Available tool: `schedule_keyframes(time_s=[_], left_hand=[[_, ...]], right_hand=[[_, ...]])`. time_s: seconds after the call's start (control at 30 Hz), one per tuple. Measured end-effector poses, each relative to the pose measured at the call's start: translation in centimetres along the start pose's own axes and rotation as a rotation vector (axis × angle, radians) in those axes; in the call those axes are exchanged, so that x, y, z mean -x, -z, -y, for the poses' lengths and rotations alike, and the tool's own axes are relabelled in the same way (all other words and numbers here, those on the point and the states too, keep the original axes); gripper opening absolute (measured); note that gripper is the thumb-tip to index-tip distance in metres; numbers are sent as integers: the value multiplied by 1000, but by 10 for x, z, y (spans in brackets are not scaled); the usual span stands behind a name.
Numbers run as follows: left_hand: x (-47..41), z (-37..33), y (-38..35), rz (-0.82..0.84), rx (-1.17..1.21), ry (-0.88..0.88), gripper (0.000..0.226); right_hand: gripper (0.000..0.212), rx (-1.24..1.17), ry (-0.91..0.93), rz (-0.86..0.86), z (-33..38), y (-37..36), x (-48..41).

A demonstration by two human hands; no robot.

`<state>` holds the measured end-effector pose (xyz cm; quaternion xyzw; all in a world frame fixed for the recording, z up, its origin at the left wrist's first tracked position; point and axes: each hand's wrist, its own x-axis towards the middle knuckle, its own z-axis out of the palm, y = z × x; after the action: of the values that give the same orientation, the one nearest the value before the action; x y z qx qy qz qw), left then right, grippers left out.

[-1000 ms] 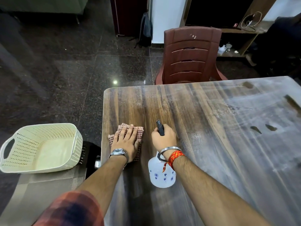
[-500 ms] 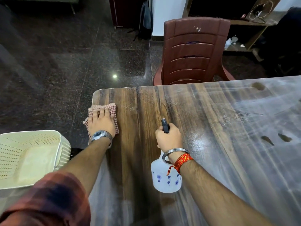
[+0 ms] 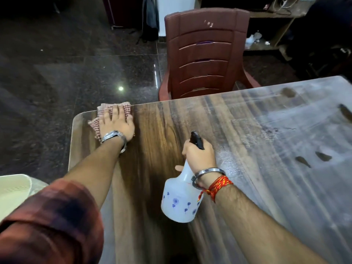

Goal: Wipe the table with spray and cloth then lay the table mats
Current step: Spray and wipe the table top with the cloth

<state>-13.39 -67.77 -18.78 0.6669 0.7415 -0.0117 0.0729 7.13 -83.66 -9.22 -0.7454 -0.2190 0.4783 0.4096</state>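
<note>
Left hand [image 3: 118,124], fingers straight, pressing a red-and-white checked cloth [image 3: 103,109] flat on the wood-grain surface [image 3: 156,134] at its far-left corner, ten o'clock, right hand [image 3: 200,157] at five o'clock from it, fingers curled round a white flower-printed plastic spray bottle [image 3: 179,202], black nozzle [image 3: 196,140] pointing to twelve, maroon plastic chair [image 3: 205,54] beyond

Left hand [image 3: 116,124] flat, arm outstretched; right hand [image 3: 200,156] gripping spray bottle [image 3: 181,202]

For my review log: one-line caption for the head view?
Left hand presses a checked cloth at the far corner of the wooden table while the right hand holds a spray bottle.
</note>
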Motion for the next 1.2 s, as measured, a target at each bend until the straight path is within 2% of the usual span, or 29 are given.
schedule_keyframes(time_s=[0.27, 0.4, 0.5, 0.6, 0.77, 0.87, 0.93, 1.2], left_hand=[[-4, -181, -23, 24, 19, -321, 64], [10, -257, -26, 88, 29, -475, 62], [26, -296, -26, 127, 21, -582, 61], [31, -306, -29, 88, 9, -606, 59], [42, -284, -32, 77, 43, -517, 61], [46, -242, -32, 54, 76, -419, 63], [46, -201, -29, 39, 94, -318, 62], [102, 25, -10, -7, 81, 125, 64]], right_hand=[[15, 65, 57, -120, 21, 83, -34], [7, 35, 109, -186, 28, 116, -47], [8, 47, 151, -213, 26, 134, -47], [11, 16, 185, -223, 22, 143, -52], [12, 40, 225, -224, 14, 124, -46], [28, 145, 305, -140, 10, 105, -36], [31, 204, 338, -108, 9, 94, -28], [18, 429, 310, -12, -11, 60, 17]])
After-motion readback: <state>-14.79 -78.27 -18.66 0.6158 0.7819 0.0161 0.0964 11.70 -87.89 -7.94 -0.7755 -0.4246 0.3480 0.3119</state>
